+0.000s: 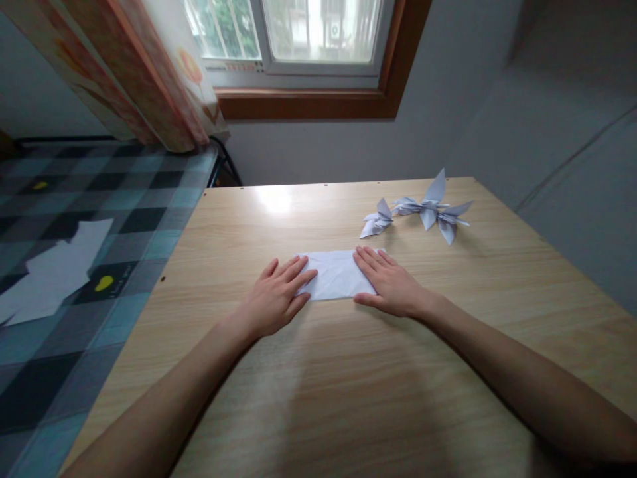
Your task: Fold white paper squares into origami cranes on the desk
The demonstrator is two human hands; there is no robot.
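A folded white sheet of paper (334,277) lies flat on the wooden table (343,398), its long side running left to right. Faint creases cross its surface. My left hand (279,295) rests over the paper's left end, palm down, with the fingers spread. On the right end lies my right hand (391,282), flat too, its thumb near the lower edge and its fingers along the top. Neither hand grasps the sheet; both touch it from above. The paper's two ends are partly hidden under the fingers.
Several folded paper flowers (432,206) stand at the table's back right. Left of the table, a checked cloth surface (44,392) bears loose white sheets (60,279). Beyond the back edge are a wall, a window (318,33) and a patterned curtain (154,73).
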